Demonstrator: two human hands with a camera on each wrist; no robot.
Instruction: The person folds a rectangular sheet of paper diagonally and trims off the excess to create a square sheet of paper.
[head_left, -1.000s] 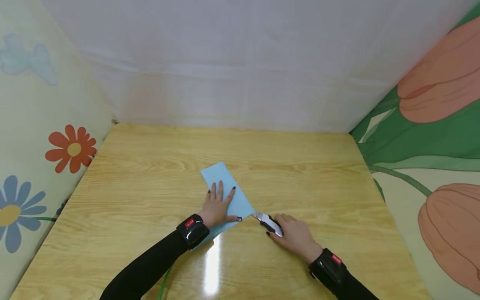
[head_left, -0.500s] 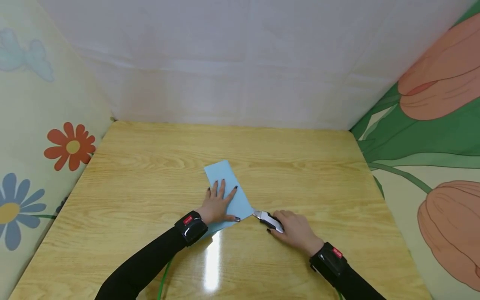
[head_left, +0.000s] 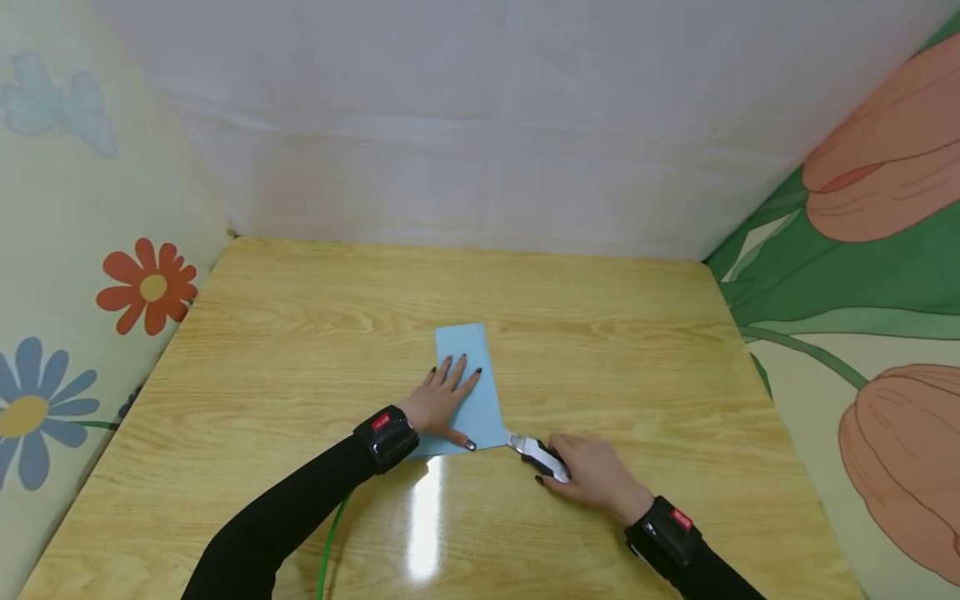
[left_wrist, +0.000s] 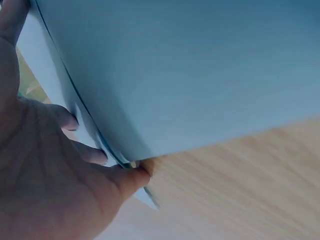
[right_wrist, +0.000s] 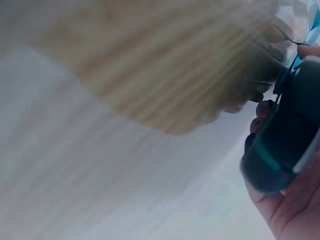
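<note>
A light blue folded sheet of paper [head_left: 482, 417] lies on the wooden table. My left hand [head_left: 437, 407] rests on it with spread fingers, the thumb near its lower edge. The left wrist view shows the paper's folded layers [left_wrist: 175, 90] standing slightly apart beside the palm [left_wrist: 55, 175]. To the right, my right hand [head_left: 596, 477] grips a utility knife [head_left: 542, 458] with a white and black handle. Its blade tip is right at the paper's lower right corner. The right wrist view shows the knife's dark handle [right_wrist: 280, 135] lying across the curled fingers.
The wooden table [head_left: 315, 308] reaches back to a white cloth [head_left: 480, 125]. Flower-patterned walls flank it on the left and right. A green cord [head_left: 328, 550] runs below the left forearm, beside a bright light reflection on the tabletop.
The paper has turned clockwise, its far end swinging right and its lower right corner coming slightly nearer. My left hand has turned with it. The knife tip stays at that corner.
</note>
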